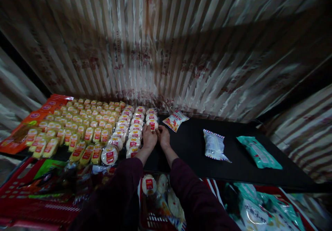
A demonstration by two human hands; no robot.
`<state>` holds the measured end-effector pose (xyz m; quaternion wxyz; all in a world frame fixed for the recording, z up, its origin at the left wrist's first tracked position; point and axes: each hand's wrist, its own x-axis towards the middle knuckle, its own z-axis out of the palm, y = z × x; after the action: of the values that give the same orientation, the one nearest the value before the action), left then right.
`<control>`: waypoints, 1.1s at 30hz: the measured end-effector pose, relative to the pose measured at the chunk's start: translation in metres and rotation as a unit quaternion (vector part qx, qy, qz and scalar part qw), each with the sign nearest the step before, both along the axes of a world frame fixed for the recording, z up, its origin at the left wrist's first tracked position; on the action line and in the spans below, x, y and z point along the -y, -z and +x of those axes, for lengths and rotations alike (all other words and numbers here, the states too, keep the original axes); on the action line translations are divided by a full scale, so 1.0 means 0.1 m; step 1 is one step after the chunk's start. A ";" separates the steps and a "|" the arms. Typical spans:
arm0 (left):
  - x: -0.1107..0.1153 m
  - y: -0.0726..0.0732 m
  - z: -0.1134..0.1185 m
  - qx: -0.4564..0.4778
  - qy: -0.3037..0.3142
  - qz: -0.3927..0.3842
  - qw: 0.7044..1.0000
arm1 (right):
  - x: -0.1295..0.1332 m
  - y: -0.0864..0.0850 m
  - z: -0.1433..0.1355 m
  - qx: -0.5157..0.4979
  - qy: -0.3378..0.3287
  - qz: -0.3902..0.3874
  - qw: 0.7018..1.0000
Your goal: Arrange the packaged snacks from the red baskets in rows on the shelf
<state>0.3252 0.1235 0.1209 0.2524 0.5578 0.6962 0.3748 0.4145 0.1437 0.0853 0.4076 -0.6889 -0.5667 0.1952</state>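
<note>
Both my hands meet at the front end of the rightmost row of round white crackers in clear wrappers. My left hand (149, 137) is closed on a round cracker packet (152, 124) with a red label. Close beside it, my right hand (163, 137) has its fingers bent at the packet's right edge; what they grip, if anything, is too small to make out. Two longer rows of the same round packets (135, 133) lie to the left. Further left stand many rows of small yellow packets (89, 134).
On the black shelf (186, 148) lie an orange-and-white bag (175, 120), a white bag (214, 145) and a teal bag (260, 152). An orange package (38, 117) is at far left. Red baskets (15, 203) with snacks stand along the front; a striped curtain (166, 44) hangs behind.
</note>
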 end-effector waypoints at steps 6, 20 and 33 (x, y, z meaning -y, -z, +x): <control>-0.04 0.03 0.01 0.023 -0.003 0.005 1.000 | -0.04 -0.02 -0.02 0.026 0.020 -0.022 0.999; -0.05 0.02 0.00 0.029 0.012 0.020 0.999 | 0.08 -0.10 -0.05 0.039 0.042 -0.014 0.998; 0.89 -0.06 -0.14 0.045 0.140 0.116 0.982 | 0.68 -0.02 -0.27 -0.162 -0.059 0.045 0.984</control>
<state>0.3111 0.0342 0.1271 0.2671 0.6575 0.5513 0.4388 0.3871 0.0758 0.0875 0.5128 -0.5945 -0.5408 0.3019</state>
